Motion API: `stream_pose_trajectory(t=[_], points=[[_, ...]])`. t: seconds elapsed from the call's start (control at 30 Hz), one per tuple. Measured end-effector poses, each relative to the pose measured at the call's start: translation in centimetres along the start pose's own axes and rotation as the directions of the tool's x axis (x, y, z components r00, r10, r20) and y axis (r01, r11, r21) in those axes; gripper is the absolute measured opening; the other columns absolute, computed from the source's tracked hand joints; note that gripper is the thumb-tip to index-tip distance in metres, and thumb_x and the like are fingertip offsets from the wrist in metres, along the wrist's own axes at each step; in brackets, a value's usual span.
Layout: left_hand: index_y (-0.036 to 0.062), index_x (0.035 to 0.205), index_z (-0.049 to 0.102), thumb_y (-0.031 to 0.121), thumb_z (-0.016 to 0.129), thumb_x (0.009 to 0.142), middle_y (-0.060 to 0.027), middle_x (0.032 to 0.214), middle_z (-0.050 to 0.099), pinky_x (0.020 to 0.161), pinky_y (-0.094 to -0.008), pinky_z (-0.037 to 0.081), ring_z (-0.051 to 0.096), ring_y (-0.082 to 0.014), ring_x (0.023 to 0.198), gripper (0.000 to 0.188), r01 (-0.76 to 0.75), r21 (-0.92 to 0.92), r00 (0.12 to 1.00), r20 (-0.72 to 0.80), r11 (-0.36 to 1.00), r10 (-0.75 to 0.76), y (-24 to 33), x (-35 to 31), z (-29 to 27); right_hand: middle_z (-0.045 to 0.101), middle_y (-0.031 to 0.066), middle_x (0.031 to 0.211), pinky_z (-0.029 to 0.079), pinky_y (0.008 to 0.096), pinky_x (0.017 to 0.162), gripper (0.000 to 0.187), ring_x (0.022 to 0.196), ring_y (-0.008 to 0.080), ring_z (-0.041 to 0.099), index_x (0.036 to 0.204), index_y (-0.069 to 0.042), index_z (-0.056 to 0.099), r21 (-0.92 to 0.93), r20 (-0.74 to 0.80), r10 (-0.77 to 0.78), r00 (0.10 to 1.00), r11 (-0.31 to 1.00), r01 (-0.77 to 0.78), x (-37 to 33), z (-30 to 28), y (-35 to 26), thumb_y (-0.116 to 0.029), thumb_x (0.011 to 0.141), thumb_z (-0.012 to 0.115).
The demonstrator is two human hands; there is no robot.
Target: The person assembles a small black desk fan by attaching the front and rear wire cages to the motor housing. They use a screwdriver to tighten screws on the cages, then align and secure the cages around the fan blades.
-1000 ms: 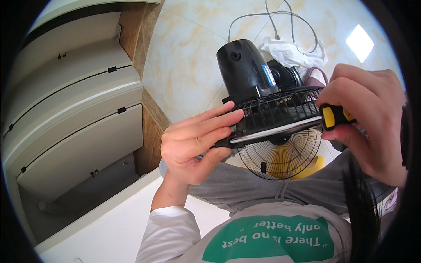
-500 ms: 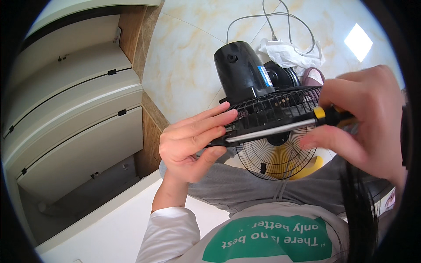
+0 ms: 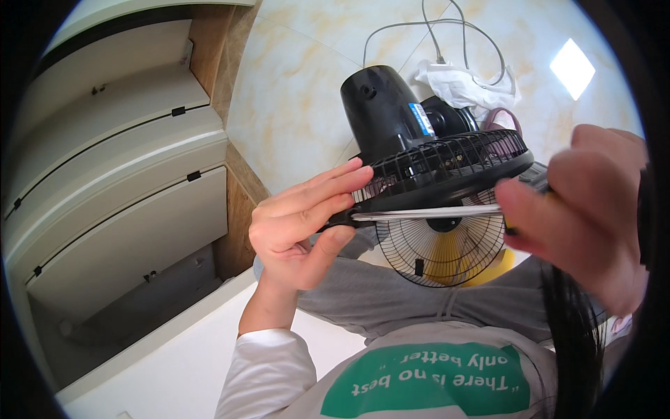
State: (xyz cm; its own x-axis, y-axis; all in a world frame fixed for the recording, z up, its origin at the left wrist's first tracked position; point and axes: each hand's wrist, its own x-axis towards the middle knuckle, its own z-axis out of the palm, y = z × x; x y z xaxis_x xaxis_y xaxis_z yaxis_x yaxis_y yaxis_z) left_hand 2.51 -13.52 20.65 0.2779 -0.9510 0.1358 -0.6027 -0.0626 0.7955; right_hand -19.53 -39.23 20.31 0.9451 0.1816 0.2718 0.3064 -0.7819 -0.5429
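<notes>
In front of me lies a fan with a black motor housing (image 3: 382, 105) and a wire rear guard (image 3: 474, 150) whose thick black rim faces me. At the rim's left side my left hand (image 3: 296, 223) pinches a small black clip (image 3: 340, 218) between thumb and fingers. My right hand (image 3: 583, 216), blurred, is closed around the handle of a screwdriver. Its silver shaft (image 3: 426, 212) runs left across the rim, and the tip meets the clip by my left fingers. Most of the handle is hidden by my hand. Below hangs a round wire front guard (image 3: 408, 262).
A white cloth or bag (image 3: 464, 87) and a grey cable (image 3: 499, 49) lie on the tiled floor (image 3: 300, 84) beyond the fan. Something yellow (image 3: 497, 272) shows behind the front guard. Cabinets (image 3: 139, 237) stand at left. A shoe (image 3: 504, 120) is behind the fan.
My right hand has moved down and slightly right, bringing the screwdriver's handle end lower and the shaft nearer level. More of the black rim shows. My left hand has barely shifted.
</notes>
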Motion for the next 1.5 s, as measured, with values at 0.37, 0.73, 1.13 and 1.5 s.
stream_pose_trajectory(t=[0.37,0.73,1.13,1.5], points=[[-0.0089,0.093,0.071,-0.001,0.073,0.067,-0.0266,0.106,0.072,0.088,-0.0444,0.058,0.069,-0.0451,0.107,0.027,-0.089,0.048,0.992,0.096,0.995,0.084,0.5,0.4,0.1,0.058,0.0108,0.068,0.044,0.0344,0.062,0.036,0.069,0.0236,0.062,0.092,-0.003,0.064,0.035,0.229,0.48,0.847,0.865,-0.5,0.4,1.3,-0.6,-0.035,0.085,0.077],[-0.0086,0.093,0.071,-0.001,0.073,0.067,-0.0261,0.106,0.073,0.088,-0.0439,0.058,0.069,-0.0442,0.107,0.027,-0.066,0.048,0.997,0.042,0.997,0.064,0.2,0.3,0.1,0.061,0.0075,0.083,0.047,0.0329,0.066,0.024,0.076,0.0205,0.06,0.097,-0.002,0.063,0.177,-0.063,0.372,0.926,0.917,-0.357,-1.4,2.6,0.2,-0.015,0.083,0.078],[-0.0059,0.091,0.072,-0.001,0.077,0.063,-0.0213,0.107,0.074,0.083,-0.0401,0.06,0.071,-0.0408,0.104,0.028,-0.092,0.1,0.995,0.041,0.991,0.088,0.9,0.1,1.2,0.053,0.0158,0.094,0.047,0.0333,0.064,0.048,0.081,0.0266,0.059,0.11,0.0,0.064,-0.08,-0.196,0.187,0.963,0.975,-0.206,1.1,1.6,-0.1,0.016,0.066,0.068],[-0.0067,0.09,0.072,-0.003,0.074,0.065,-0.0217,0.107,0.074,0.083,-0.0396,0.06,0.071,-0.0409,0.105,0.025,-0.106,0.073,0.992,0.081,0.992,0.1,0.7,0.2,0.8,0.068,0.0094,0.072,0.037,0.0229,0.04,0.032,0.042,0.0104,0.053,0.104,0.002,0.065,0.403,0.793,0.519,0.319,-0.054,-0.914,3.7,-0.9,0.7,-0.026,0.092,0.074]])
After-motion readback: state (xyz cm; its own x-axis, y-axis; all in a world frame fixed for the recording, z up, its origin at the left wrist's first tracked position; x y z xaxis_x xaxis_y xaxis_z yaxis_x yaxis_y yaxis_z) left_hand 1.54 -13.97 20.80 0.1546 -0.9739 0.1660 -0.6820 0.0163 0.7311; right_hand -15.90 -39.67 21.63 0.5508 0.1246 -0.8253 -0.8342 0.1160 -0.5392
